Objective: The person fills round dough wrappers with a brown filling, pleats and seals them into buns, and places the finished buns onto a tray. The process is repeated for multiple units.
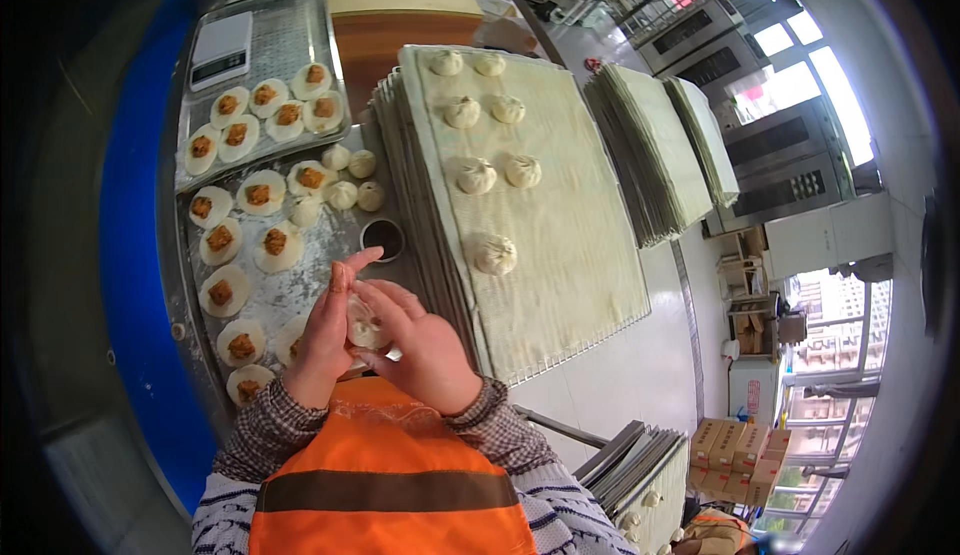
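Observation:
Between my two hands is a pleated dough bun (366, 328), pinched by the fingers. My left hand (330, 330) cups it from the left, one finger pointing up and right. My right hand (420, 341) closes on it from the right, its fingertips at the dough. Left of the hands, a floured metal tray (259, 285) holds several dough wrappers with orange-brown filling, such as one wrapper (225, 292). Several small closed dough pieces (342, 195) lie near its upper right. Just above my fingers stands a round cup (382, 240) with dark contents.
A cloth-lined rack stack (555, 217) on the right bears several shaped buns (495, 255). At the upper left, another metal tray (277, 22) holds a white digital scale (222, 48) and filled wrappers. More tray stacks (652, 142) stand farther right. A person in orange is at the lower right.

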{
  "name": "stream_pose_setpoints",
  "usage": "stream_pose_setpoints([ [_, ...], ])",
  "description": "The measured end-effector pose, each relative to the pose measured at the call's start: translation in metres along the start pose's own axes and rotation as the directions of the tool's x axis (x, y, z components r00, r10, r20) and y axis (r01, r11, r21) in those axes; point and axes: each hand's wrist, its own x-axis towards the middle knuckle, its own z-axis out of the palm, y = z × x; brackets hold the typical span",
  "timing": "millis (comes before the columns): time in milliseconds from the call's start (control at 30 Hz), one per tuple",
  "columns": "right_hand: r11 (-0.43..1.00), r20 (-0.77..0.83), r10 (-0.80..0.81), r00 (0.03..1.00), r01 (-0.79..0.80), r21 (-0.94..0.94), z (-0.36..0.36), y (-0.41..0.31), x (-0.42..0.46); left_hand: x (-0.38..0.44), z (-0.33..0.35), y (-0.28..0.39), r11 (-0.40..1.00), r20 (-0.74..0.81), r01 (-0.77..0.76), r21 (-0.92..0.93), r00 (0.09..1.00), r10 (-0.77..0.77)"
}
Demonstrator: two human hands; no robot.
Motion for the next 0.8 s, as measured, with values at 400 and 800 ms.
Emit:
stream_pose_setpoints([
  [400, 0.887, -0.428, 0.409, 0.806, -0.461, -0.019, -0.137, 0.166, -0.027, -0.042, -0.088, 0.006, 0.842, -0.239, 0.06, 0.536, 0.967, 0.084],
  [800, 0.856, -0.552, 0.373, 0.746, -0.506, -0.104, -0.128, 0.122, -0.027, -0.074, -0.169, -0.043, -0.19, -0.349, 0.405, 0.894, 0.898, 0.269],
])
